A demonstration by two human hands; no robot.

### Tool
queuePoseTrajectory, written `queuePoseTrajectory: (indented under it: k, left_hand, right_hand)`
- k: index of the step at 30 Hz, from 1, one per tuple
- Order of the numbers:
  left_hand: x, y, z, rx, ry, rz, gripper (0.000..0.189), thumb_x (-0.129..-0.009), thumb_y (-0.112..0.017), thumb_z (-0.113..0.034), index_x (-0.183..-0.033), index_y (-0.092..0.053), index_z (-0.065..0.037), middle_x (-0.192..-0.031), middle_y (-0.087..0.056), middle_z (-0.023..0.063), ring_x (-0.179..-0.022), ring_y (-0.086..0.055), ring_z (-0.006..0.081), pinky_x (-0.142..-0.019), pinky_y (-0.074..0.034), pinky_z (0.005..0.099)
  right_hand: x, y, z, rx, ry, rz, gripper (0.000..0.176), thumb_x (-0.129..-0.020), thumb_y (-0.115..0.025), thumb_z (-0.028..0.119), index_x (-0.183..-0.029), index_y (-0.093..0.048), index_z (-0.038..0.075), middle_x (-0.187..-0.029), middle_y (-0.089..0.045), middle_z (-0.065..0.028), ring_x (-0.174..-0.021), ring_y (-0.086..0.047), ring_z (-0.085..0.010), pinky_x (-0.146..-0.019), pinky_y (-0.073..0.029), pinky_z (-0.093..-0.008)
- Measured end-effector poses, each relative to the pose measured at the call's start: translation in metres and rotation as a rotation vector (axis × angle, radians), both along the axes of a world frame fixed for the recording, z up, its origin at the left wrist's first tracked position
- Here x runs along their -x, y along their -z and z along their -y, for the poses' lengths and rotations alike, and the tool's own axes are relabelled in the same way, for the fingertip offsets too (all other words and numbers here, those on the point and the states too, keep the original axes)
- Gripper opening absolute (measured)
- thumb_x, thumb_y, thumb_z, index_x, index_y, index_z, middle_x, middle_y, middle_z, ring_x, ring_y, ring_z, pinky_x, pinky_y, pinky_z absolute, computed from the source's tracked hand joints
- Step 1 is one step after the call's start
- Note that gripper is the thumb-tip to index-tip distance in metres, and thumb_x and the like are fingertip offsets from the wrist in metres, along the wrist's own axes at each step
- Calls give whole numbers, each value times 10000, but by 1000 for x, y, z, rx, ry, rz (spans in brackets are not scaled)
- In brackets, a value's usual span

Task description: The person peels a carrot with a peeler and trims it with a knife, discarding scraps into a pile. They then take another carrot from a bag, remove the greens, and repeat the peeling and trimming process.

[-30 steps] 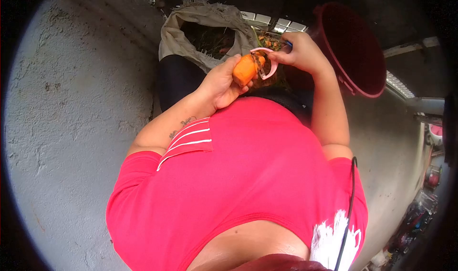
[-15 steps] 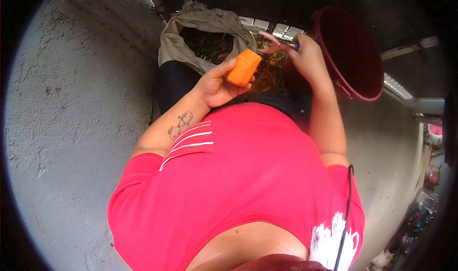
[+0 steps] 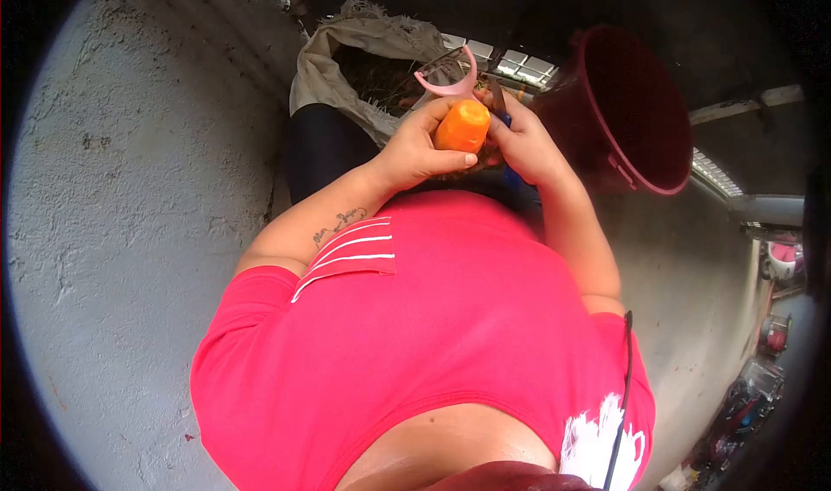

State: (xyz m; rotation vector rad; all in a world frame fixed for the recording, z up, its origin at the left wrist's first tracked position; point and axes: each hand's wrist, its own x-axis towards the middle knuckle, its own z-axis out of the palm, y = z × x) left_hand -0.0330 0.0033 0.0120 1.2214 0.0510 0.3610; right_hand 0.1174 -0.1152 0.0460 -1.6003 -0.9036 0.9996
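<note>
Slickness could send the left hand's (image 3: pixel 414 151) gripped stubby orange carrot (image 3: pixel 463 128) onto the right hand's (image 3: pixel 531 147) clutched blue-handled dark blade (image 3: pixel 498 100), two o'clock.

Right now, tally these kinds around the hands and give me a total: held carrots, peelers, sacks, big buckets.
Carrot, in the left hand: 1
Peeler: 1
Sack: 1
Big bucket: 1
Total: 4

Rough grey wall (image 3: pixel 147 231), bright grating (image 3: pixel 535 65), deep shadow (image 3: pixel 511 6)
</note>
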Motion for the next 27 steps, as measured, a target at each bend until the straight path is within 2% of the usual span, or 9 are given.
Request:
queuePoseTrajectory:
  k: [3,6,9,10,13,15,18,22,27]
  left_hand:
    - [-3,1,0,-200,-137,142,581,-762,-759,-16,-1279,-497,-47,-1312,-516,86,-1225,-500,183,-1026,-414,324]
    - [-6,-6,0,-490,-349,208,560,-741,-782,-39,-1239,-526,-50,-1263,-532,97,-1207,-513,206,-1008,-428,327]
    - [-5,-22,0,-769,-597,184,527,-680,-778,-31,-1164,-572,-58,-1187,-534,136,-1132,-530,291,-970,-441,371]
    - [-5,-25,0,-849,-683,170,515,-655,-771,-24,-1135,-590,-62,-1159,-533,153,-1101,-534,328,-954,-445,392]
    - [-4,-23,-8,-1056,-791,121,534,-616,-775,-45,-1119,-597,-69,-1122,-529,162,-1038,-531,357,-905,-452,419]
    - [-3,-24,-8,-1159,-861,100,545,-607,-775,-55,-1123,-599,-62,-1123,-528,168,-1019,-527,366,-892,-454,433]
    - [-1,-20,-9,-1282,-899,65,592,-584,-777,-31,-1147,-594,-43,-1234,-554,124,-1053,-530,334,-915,-448,415]
    - [0,-23,-4,-1323,-897,17,644,-562,-768,-7,-1179,-585,-34,-1353,-553,49,-1089,-524,295,-944,-429,389]
    - [-2,-16,-4,-1363,-964,133,661,-569,-772,-22,-1202,-583,-40,-1343,-558,51,-1090,-524,291,-931,-433,381]
  right_hand:
    - [12,-5,0,-108,120,-272,363,-1000,-504,250,-1282,-479,23,-1058,-636,-51,-844,-638,-159,-597,-524,-275]
    - [20,-15,5,-54,245,-449,385,-1002,-500,269,-1279,-467,3,-1018,-652,-91,-846,-654,-166,-625,-537,-282]
    - [16,-14,11,-81,311,344,418,-999,-507,305,-1280,-469,-2,-943,-661,-107,-815,-660,-170,-657,-526,-276]
    - [8,-5,13,-190,333,687,453,-991,-524,308,-1302,-455,-14,-860,-643,-96,-759,-635,-139,-657,-499,-282]
    - [7,-14,24,-135,205,239,500,-981,-538,284,-1349,-420,-33,-868,-628,-80,-758,-600,-134,-697,-488,-296]
    - [18,-17,27,-168,82,320,579,-979,-517,231,-1446,-311,-42,-976,-625,-145,-846,-595,-174,-806,-479,-293]
    - [30,-18,27,-170,-31,457,615,-973,-485,182,-1466,-224,-76,-980,-620,-207,-859,-622,-229,-808,-478,-298]
    - [41,-27,23,-165,-44,330,612,-969,-482,181,-1458,-231,-88,-851,-610,-180,-794,-615,-250,-763,-486,-342]
    - [45,-29,17,-243,-15,429,588,-961,-484,166,-1439,-266,-98,-866,-600,-193,-806,-616,-254,-773,-477,-329]
